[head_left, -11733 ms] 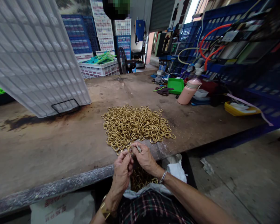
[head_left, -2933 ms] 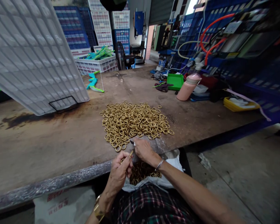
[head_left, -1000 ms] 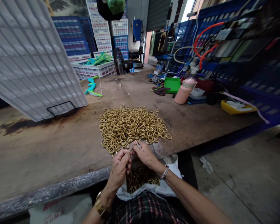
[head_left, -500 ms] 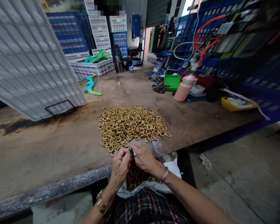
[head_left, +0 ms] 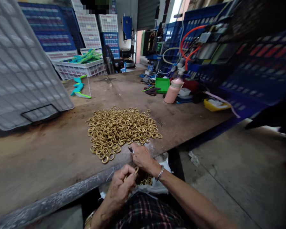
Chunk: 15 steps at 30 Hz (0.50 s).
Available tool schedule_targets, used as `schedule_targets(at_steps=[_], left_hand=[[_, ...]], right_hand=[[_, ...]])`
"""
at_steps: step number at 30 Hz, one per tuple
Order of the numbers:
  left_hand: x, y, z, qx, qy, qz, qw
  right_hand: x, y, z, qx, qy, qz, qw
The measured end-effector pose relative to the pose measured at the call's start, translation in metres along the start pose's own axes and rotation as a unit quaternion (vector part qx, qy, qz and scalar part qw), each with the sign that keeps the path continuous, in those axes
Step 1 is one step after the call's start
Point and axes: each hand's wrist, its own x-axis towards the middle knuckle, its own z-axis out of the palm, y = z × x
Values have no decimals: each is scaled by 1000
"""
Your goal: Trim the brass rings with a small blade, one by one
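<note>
A heap of gold-coloured metal rings (head_left: 121, 127) is spread on the table in front of me. My left hand (head_left: 124, 179) is closed on several of these rings, one standing out at its fingertips, over the lap. My right hand (head_left: 143, 157) is closed around a small tool with a dark pointed tip (head_left: 130, 149), perhaps a blade; its grip is hidden by the fingers. That hand is at the near side of the heap. Below both hands an open white sack (head_left: 154, 190) lies in my lap with more rings (head_left: 146, 180) inside, partly covered by the hands.
A large whitish crate (head_left: 26, 70) stands on the left of the table (head_left: 62, 159). A toy bow (head_left: 79, 86), a pink bottle (head_left: 173, 91), a green tray (head_left: 162, 85) and a yellow tray (head_left: 215, 105) lie farther off. The plastic-wrapped table edge (head_left: 69, 190) runs before me.
My hands have parted: the left came down and back towards my lap with rings, while the right stayed near the heap with the pointed tool. The camera view has turned somewhat to the right.
</note>
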Motion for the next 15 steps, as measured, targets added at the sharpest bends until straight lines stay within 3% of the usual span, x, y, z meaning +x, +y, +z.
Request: schedule_targets(at_steps=[3, 7, 9, 11, 15], left_hand=[[0, -23, 4, -52, -42, -145, 987], [6, -60, -3, -201, 1, -231, 952], [10, -69, -7, -271, 61, -284, 918], [13, -72, -8, -312, 121, -326, 884], [18, -76, -6, -344, 178, -333, 860]], right_hand=[[1, 32, -4, 10, 94, 48, 994], [-1, 91, -19, -17, 175, 190, 966], [-4, 113, -27, -50, 169, 249, 952], [-7, 125, -34, -71, 141, 266, 951], [-9, 123, -38, -92, 82, 249, 961]])
